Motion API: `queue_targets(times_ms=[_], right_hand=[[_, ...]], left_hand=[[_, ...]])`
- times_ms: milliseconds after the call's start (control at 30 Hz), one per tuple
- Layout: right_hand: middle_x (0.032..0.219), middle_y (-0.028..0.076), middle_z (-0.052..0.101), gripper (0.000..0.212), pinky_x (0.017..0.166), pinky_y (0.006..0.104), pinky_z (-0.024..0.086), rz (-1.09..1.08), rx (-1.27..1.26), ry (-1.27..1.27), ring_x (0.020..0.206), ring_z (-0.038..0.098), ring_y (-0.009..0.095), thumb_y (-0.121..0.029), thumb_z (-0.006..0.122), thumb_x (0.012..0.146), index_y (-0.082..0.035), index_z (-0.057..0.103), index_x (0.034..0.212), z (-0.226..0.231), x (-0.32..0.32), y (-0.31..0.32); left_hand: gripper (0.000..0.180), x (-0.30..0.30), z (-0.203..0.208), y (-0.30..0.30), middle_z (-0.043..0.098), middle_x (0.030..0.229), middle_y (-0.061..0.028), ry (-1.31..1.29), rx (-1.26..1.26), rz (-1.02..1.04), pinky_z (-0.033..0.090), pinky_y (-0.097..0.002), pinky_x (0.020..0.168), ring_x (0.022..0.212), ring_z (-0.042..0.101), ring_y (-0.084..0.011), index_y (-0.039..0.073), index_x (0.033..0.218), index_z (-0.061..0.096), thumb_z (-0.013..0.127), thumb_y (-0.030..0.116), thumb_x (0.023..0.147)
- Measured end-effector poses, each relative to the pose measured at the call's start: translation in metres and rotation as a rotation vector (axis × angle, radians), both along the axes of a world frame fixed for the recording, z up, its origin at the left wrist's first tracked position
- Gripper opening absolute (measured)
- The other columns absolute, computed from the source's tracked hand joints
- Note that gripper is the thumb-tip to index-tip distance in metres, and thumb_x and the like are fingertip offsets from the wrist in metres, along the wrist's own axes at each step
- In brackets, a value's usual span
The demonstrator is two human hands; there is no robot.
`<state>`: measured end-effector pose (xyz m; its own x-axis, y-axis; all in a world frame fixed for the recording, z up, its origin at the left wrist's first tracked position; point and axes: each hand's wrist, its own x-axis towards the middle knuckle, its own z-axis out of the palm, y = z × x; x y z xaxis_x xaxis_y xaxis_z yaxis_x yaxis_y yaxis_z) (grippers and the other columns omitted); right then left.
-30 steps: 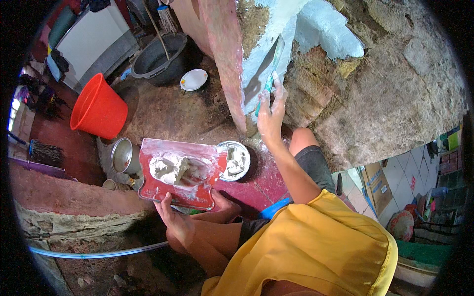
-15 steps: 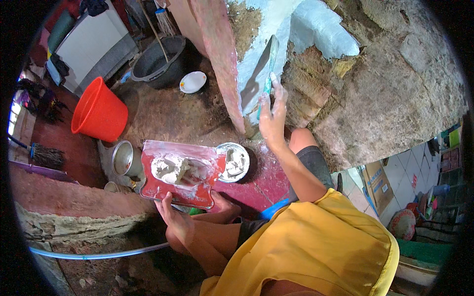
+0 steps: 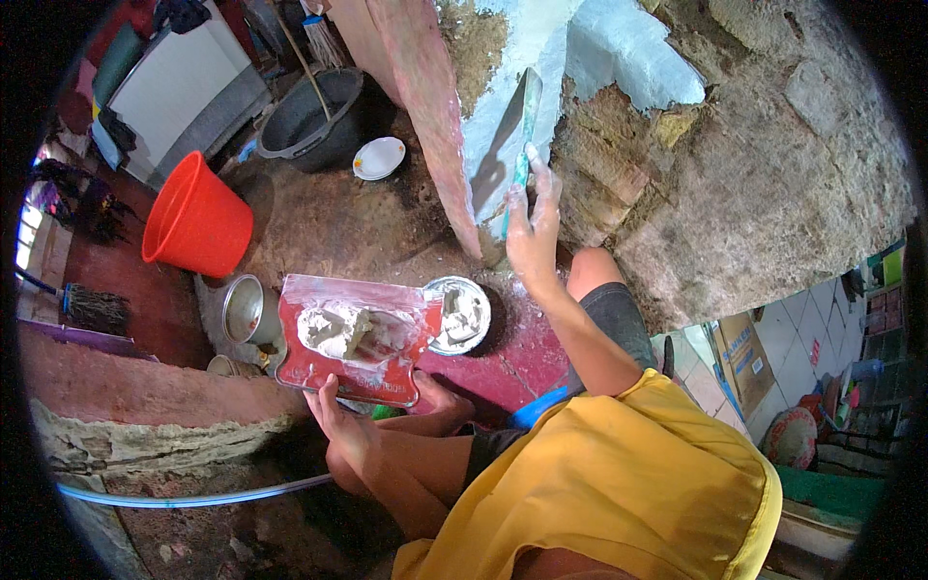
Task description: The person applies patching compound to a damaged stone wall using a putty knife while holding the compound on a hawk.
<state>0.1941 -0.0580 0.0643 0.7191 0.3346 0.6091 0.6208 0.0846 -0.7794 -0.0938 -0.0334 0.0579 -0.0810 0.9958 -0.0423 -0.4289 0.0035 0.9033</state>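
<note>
My right hand [image 3: 532, 232] is closed round the teal handle of a putty knife [image 3: 528, 111]. The knife's blade lies near or against the pale, smooth plaster [image 3: 493, 159] on the wall corner, throwing a dark shadow to its left. Lower down, my left hand [image 3: 345, 430] grips the near edge of a red plastic board [image 3: 300, 372], its thumb side showing and the other fingers hidden underneath. A thick heap of white putty [image 3: 333, 331] sits on the board, with smears around it. Just right of the board stands a round tub [image 3: 467, 345] with more white putty inside.
Ahead on the left are a red bucket [image 3: 198, 217], a black basin [image 3: 314, 121] with a stick in it, and a white plate [image 3: 379, 159]. A metal pot [image 3: 249, 309] stands left of the board. Rough, bare wall [image 3: 773, 184] fills the right side.
The putty knife's blade has shifted very slightly left on the plaster. My left hand and the board stay nearly still.
</note>
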Motion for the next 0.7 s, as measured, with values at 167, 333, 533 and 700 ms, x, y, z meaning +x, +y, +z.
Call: queue_targets(times_ms=[167,333,533,700], right_hand=[[0.117,0.01,0.04,0.044,0.08,0.027,0.041,0.098,0.041,0.116,0.095,0.045,0.015,-0.004,0.042,0.091,-0.004,0.035,0.134,-0.017,-0.02,-0.001],[0.121,0.022,0.039,0.043,0.096,0.0392,0.032,0.125,0.148,0.303,0.113,0.04,0.033,-0.009,0.042,0.091,0.0,0.034,0.132,0.0,-0.016,0.003],[0.123,0.011,0.039,0.046,0.083,0.0262,0.042,-0.04,0.049,-0.017,0.098,0.043,0.014,-0.002,0.041,0.091,-0.003,0.032,0.135,-0.004,-0.021,0.018],[0.122,0.02,0.039,0.043,0.094,0.0355,0.033,0.214,0.251,0.402,0.109,0.042,0.027,-0.005,0.04,0.091,0.0,0.032,0.132,-0.002,-0.035,0.012]], left_hand=[[0.046,-0.006,-0.007,0.004,0.052,0.109,-0.0061,-0.009,-0.005,-0.053,0.039,-0.0322,0.086,0.098,0.05,-0.0183,0.003,0.121,0.045,0.056,0.01,0.076],[0.043,-0.003,-0.006,0.003,0.053,0.103,-0.0059,0.017,-0.003,0.004,0.042,-0.0329,0.08,0.091,0.052,-0.0191,0.003,0.115,0.049,0.058,0.014,0.075],[0.044,0.0,-0.002,0.001,0.053,0.105,-0.0071,0.047,-0.01,0.019,0.041,-0.0322,0.082,0.094,0.051,-0.0199,0.002,0.116,0.049,0.058,0.014,0.075],[0.05,0.0,0.002,0.0,0.051,0.115,-0.0074,0.021,-0.043,-0.056,0.038,-0.0327,0.091,0.104,0.049,-0.019,0.003,0.125,0.042,0.055,0.008,0.077]])
